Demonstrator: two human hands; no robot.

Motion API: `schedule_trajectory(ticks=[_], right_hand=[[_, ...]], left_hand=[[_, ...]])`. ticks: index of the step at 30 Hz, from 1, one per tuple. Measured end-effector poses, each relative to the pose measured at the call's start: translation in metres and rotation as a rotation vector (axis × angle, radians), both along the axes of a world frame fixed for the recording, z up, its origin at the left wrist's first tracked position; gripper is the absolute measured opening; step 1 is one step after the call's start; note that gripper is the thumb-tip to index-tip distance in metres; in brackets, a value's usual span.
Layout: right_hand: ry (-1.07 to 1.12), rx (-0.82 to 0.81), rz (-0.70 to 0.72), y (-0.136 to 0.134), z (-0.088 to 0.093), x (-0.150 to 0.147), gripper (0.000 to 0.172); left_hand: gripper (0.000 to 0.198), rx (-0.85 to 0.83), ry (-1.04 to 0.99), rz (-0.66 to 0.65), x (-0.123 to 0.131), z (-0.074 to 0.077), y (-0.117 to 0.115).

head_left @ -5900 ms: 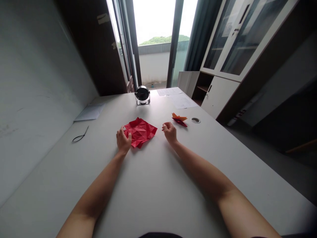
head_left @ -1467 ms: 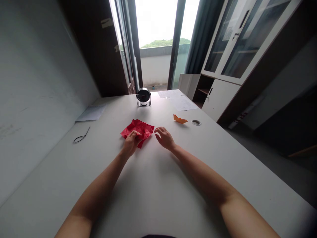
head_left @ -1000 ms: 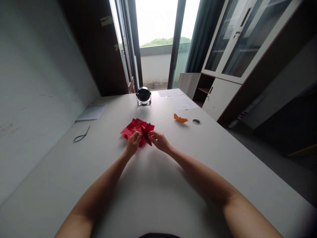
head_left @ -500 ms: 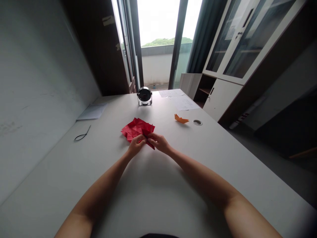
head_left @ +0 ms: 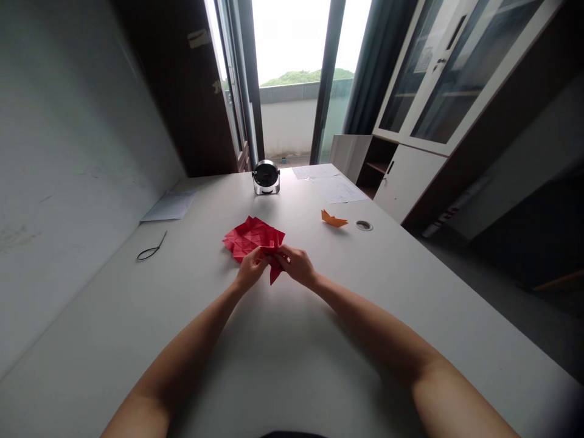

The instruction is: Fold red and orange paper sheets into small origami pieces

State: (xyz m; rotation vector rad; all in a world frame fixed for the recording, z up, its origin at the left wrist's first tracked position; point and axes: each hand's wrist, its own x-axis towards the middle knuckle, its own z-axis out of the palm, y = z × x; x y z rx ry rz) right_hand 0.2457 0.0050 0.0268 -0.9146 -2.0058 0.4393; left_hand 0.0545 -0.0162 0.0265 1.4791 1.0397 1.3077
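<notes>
A creased sheet of red paper [head_left: 250,236], crossed by many fold lines, lies on the white table in front of me. Its near right edge is raised and pinched between both hands. My left hand [head_left: 252,267] is closed on the paper, thumb and fingertips together. Just to the right, my right hand [head_left: 295,264] grips the same edge with bent fingers. One pointed red corner hangs down between the hands toward me. The fingertips partly hide the fold being held.
An orange folded paper boat [head_left: 334,219] sits to the right, beside a round cable hole [head_left: 364,225]. A round black device on a silver stand [head_left: 266,177] is at the back. Papers [head_left: 170,205] and a black cable tie [head_left: 152,248] lie left; more sheets [head_left: 342,189] lie back right.
The held edge of the red paper has been turned up between my fingers, and its pointed corner has swung down and slightly left. Both hands stay in nearly the same place.
</notes>
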Motion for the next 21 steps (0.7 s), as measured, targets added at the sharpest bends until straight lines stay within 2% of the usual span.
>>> schedule_trajectory(ticks=[4,11,15,21], right_hand=[[0.050,-0.041,0.014,0.003,-0.003,-0.001,0.013],[0.237,-0.153,0.097,0.007,-0.002,-0.003,0.014],[0.355,-0.258,0.077,0.013,-0.006,-0.004,0.019],[0.589,-0.482,0.100,0.021,-0.012,-0.006,0.033]], left_hand=[[0.016,-0.073,-0.099,-0.007,0.001,-0.002,0.001],[0.025,-0.365,-0.498,-0.012,0.001,-0.009,0.010],[0.026,-0.378,-0.664,0.043,-0.004,-0.017,0.018],[0.030,-0.354,-0.743,-0.010,-0.007,-0.016,0.018]])
